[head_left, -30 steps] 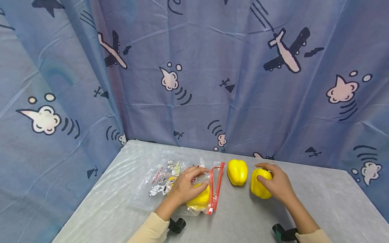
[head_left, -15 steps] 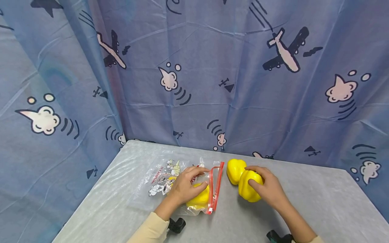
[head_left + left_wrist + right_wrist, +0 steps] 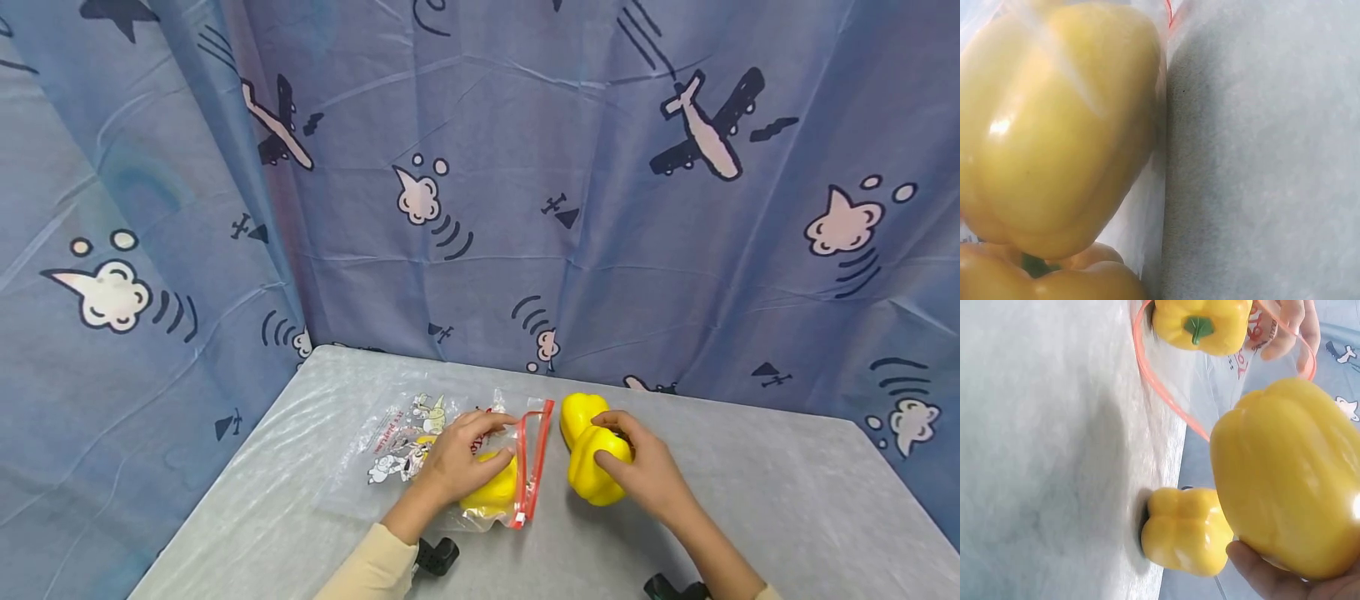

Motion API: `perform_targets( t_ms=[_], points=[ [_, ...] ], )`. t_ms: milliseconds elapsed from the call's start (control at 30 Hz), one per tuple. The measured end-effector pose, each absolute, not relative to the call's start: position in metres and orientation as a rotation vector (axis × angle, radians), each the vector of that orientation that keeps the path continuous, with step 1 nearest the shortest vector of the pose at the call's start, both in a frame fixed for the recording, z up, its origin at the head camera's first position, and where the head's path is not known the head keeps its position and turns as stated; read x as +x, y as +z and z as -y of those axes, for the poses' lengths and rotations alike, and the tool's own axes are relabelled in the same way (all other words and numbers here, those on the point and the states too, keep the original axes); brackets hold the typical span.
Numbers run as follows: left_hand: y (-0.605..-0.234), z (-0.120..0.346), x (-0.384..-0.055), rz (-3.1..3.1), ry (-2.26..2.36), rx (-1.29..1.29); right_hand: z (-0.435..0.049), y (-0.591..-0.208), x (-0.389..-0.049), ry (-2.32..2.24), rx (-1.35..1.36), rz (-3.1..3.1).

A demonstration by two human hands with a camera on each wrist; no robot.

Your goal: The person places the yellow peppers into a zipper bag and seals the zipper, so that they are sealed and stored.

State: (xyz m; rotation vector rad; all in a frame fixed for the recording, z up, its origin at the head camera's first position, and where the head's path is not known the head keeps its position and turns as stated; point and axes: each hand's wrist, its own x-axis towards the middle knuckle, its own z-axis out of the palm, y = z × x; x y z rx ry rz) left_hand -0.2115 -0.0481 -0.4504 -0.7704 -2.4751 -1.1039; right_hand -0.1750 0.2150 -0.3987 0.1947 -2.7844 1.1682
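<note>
Over the table (image 3: 787, 492), the right hand (image 3: 651, 473) grips a yellow pepper (image 3: 592, 471) and the left hand (image 3: 455, 460), fingers (image 3: 485, 422) wide, touches a bag (image 3: 401, 450).

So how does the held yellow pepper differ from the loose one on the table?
The held pepper is raised in the right hand's grip; the loose pepper rests on the table. In the head view, the held pepper shows in front, and the loose pepper is partly hidden behind it. Both are yellow and outside the clear bag.
</note>
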Motion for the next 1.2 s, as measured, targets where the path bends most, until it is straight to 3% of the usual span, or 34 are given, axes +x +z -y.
perform_targets(
  t_ms=[467,1200],
  points=[
    [-0.450,0.048,-0.212,2.485,-1.103,-0.771,-0.200,-0.409,-0.171,1.291,0.262,2.782],
    [-0.450,0.048,-0.211,2.473,-1.100,-0.780,-0.186,-0.430,-0.173,1.407,0.155,2.804]
  ],
)
